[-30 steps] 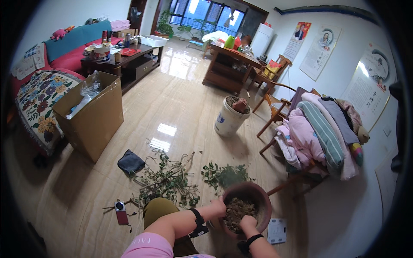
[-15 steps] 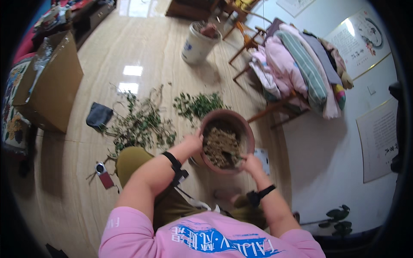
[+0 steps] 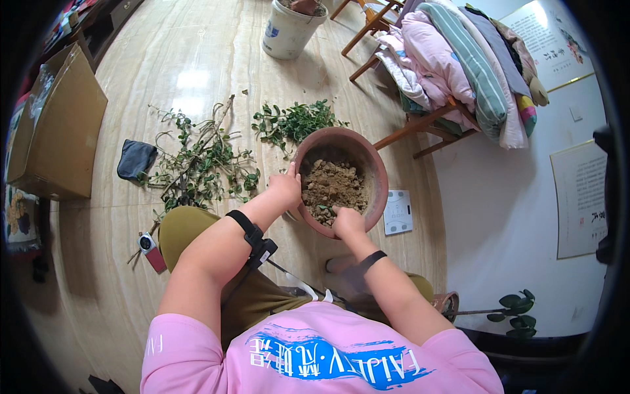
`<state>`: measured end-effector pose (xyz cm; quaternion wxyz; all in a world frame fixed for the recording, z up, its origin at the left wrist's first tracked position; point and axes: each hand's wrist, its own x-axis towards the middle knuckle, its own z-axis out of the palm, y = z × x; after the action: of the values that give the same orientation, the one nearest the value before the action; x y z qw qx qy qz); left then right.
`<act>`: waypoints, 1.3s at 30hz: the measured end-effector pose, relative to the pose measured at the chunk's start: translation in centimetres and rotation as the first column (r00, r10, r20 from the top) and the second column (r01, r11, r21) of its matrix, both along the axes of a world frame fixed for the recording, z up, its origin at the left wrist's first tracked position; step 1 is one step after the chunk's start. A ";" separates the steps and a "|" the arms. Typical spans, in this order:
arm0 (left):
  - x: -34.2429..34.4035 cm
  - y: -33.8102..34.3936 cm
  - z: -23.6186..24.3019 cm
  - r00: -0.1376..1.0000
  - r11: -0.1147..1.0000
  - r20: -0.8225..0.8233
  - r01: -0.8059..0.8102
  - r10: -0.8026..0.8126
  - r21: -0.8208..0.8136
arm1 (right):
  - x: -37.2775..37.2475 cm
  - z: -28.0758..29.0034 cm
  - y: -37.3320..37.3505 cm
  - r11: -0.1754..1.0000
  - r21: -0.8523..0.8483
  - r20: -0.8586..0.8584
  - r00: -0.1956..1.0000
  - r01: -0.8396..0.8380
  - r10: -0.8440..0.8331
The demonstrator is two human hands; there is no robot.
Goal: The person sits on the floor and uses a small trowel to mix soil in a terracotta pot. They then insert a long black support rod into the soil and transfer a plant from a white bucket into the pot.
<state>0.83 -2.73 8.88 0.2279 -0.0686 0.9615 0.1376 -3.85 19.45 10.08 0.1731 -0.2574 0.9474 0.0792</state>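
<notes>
Between my hands is a reddish-brown flowerpot (image 3: 377, 172), its mouth facing up at me. Loose, lumpy brown soil (image 3: 335, 182) fills part of it. My left hand (image 3: 285, 189) grips the pot's left rim. Over the near part of the soil, just inside the near rim, is my right hand (image 3: 348, 222), its fingers closed. What they hold, if anything, is hidden; a small bit of green shows beside the fingertips.
Cut leafy stems (image 3: 207, 157) and a smaller leafy pile (image 3: 298, 121) lie beyond and left of the pot. A dark cloth (image 3: 136, 159), white scale (image 3: 398, 211), white bucket (image 3: 289, 33), cardboard box (image 3: 62, 141) and bedding-laden chair (image 3: 426, 131) stand around.
My right hand has moved left from the pot's right side to over the near soil. My left hand stays on the rim. The whole view has shifted, with the bucket now nearer the top edge.
</notes>
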 end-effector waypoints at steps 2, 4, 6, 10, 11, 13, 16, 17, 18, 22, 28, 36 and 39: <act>0.0 -0.1 0.5 1.000 1.000 0.006 0.003 -0.003 0.017 | -0.6 -0.5 2.4 0.991 -0.131 -0.049 0.998 -0.035 0.029; -0.1 -0.2 0.5 1.000 1.000 0.019 0.011 -0.011 0.000 | 1.2 -0.4 3.3 0.986 -0.167 -0.059 0.998 0.017 -0.028; -0.2 -0.1 0.6 1.000 1.000 0.026 0.010 -0.010 0.009 | 2.6 -0.2 3.8 0.970 -0.223 -0.050 0.993 0.097 -0.111; -0.4 -0.3 1.2 0.999 1.000 0.025 0.028 -0.029 0.012 | 2.5 0.3 4.7 0.937 -0.330 -0.083 0.986 0.112 -0.147; -0.4 -0.3 1.3 0.999 1.000 0.030 0.029 -0.029 0.005 | 2.5 0.6 4.8 0.933 -0.342 -0.085 0.985 0.112 -0.149; -0.3 -0.3 1.2 0.999 1.000 0.035 0.023 -0.023 0.000 | 2.4 1.3 4.9 0.930 -0.350 -0.084 0.985 0.111 -0.150; -0.2 -0.2 1.1 1.000 1.000 0.020 0.023 -0.023 -0.001 | 1.3 3.1 4.4 0.929 -0.359 -0.095 0.986 0.092 -0.134; -0.1 -0.3 1.1 1.000 1.000 0.014 0.027 -0.027 -0.002 | 0.7 3.9 4.1 0.926 -0.371 -0.104 0.988 0.071 -0.117; -0.1 -0.3 1.1 0.999 0.999 0.006 0.034 -0.034 -0.003 | 0.1 4.7 3.5 0.922 -0.384 -0.114 0.988 0.053 -0.104; 0.1 -0.5 1.0 1.000 1.000 -0.010 0.022 -0.022 0.007 | -2.0 5.3 -0.5 0.966 -0.258 -0.148 0.989 -0.033 -0.006; -0.7 0.2 1.2 0.999 0.999 -0.010 0.035 -0.035 -0.029 | -5.3 -1.1 -5.9 0.997 -0.039 -0.077 0.994 0.069 -0.072; -0.9 0.1 0.9 0.998 0.999 0.043 0.037 -0.036 -0.020 | -4.2 9.2 -2.9 0.995 -0.097 -0.067 0.998 -0.027 0.021; -1.0 -0.1 0.5 0.998 0.999 0.048 0.037 -0.036 -0.015 | -4.3 12.5 -2.7 0.995 -0.038 -0.142 0.986 -0.097 0.091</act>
<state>-0.14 -2.83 9.37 0.2526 -0.0558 0.9579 0.1243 -8.19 16.74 22.61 0.0964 -0.2994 0.9455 0.0841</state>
